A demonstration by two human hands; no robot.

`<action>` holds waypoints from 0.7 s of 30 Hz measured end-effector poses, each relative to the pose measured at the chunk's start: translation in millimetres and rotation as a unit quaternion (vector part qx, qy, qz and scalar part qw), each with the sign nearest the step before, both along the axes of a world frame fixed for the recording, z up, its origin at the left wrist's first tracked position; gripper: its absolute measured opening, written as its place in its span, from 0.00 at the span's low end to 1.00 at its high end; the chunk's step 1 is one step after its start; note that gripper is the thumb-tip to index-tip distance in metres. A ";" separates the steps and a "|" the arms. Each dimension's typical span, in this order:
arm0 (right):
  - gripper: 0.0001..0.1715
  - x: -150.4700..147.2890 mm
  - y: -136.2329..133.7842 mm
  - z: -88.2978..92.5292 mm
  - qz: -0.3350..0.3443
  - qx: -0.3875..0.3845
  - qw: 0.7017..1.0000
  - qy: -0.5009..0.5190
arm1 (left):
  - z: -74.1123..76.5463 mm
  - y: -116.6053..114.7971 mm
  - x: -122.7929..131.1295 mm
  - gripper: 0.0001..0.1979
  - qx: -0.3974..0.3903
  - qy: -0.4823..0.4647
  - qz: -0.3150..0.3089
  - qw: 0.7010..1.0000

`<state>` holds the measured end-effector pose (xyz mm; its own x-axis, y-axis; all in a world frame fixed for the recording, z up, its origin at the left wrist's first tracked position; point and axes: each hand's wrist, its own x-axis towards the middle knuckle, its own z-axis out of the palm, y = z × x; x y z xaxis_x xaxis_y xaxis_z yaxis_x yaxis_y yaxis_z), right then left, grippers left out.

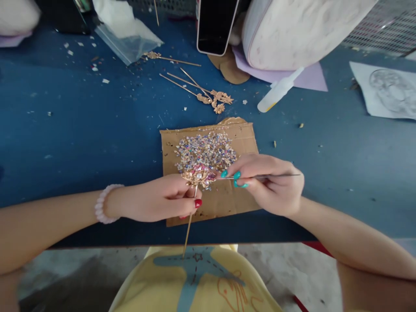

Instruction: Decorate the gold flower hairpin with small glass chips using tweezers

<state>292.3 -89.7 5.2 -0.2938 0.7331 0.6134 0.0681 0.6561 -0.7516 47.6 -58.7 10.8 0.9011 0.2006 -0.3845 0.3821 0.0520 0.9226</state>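
My left hand (162,200) is closed around the stem of a gold hairpin (199,177), just below its ornate head. That head carries pink stones and a white pearl at its centre, and the thin stem slants down toward my lap. In my right hand (269,182) I pinch a slim metal tool (260,177), perhaps tweezers, with its tip touching or close to the right side of the ornament. Under both hands lies a piece of brown cardboard (224,201), with a spread of tiny multicoloured rhinestones (206,149) on it.
Several gold hairpins (214,99) lie behind the cardboard. A white glue bottle (276,93) rests to their right. Farther back are a phone (217,26), a plastic bag (126,41) and a large whitish rounded object (292,30). A printed sheet (388,89) lies at the right.
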 end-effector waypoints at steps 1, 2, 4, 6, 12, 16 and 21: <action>0.04 -0.2 0.5 -0.1 0.000 0.001 1.000 0.009 | -0.3 -0.1 0.1 0.16 0.007 0.000 -0.001 1.000; 0.04 -0.1 1.1 0.2 0.003 0.002 1.000 0.020 | -0.6 -0.3 0.1 0.16 0.014 -0.001 -0.001 1.000; 0.04 1.2 2.7 0.5 0.007 -0.004 0.999 0.042 | -0.9 -0.9 0.0 0.16 0.028 -0.002 0.002 1.000; 0.05 3.7 5.4 -1.4 -0.019 -0.008 0.998 0.051 | -0.8 -1.4 0.1 0.15 0.036 -0.004 0.009 0.999; 0.09 13.1 20.5 -28.0 -0.173 0.055 0.983 0.009 | -1.3 -0.8 1.1 0.09 0.037 -0.030 0.016 0.999; 0.12 13.8 20.1 -36.4 -0.191 -0.001 0.978 -0.085 | -3.1 1.6 2.0 0.10 0.036 -0.035 0.016 0.999; 0.11 11.3 10.6 -28.7 -0.147 0.002 0.981 -0.125 | -3.3 3.6 3.5 0.10 0.021 -0.041 0.011 0.999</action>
